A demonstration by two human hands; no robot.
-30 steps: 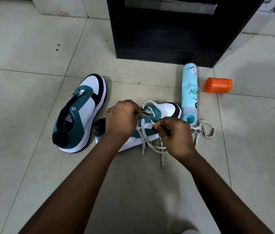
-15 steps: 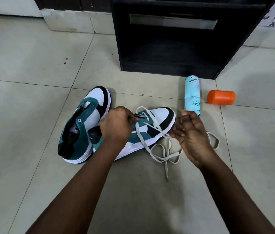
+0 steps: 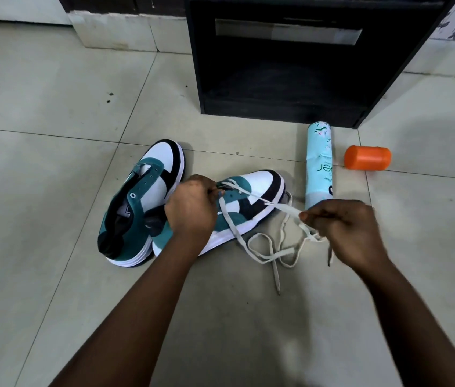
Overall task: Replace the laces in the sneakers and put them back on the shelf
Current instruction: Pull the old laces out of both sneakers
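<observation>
Two teal, white and black sneakers lie on the tiled floor. The left sneaker (image 3: 142,202) has bare eyelets and no lace. The right sneaker (image 3: 251,202) lies tilted on its side with a cream lace (image 3: 262,247) partly threaded through it. My left hand (image 3: 191,209) grips this sneaker at the eyelet row and pinches the lace there. My right hand (image 3: 343,229) pinches the lace to the right of the shoe, and the strand runs taut from the eyelets to its fingers. The lace's loose part lies looped on the floor between my hands.
A black open shelf unit (image 3: 290,79) stands on the floor behind the shoes. A light blue spray can (image 3: 320,163) lies beside the right sneaker, with an orange cap (image 3: 367,157) to its right. A low tiled step (image 3: 114,32) sits at the back left.
My right hand has drawn the lace out to the right and toward me, away from the shoe. The left hand has stayed at the eyelets. The camera has tilted up.
</observation>
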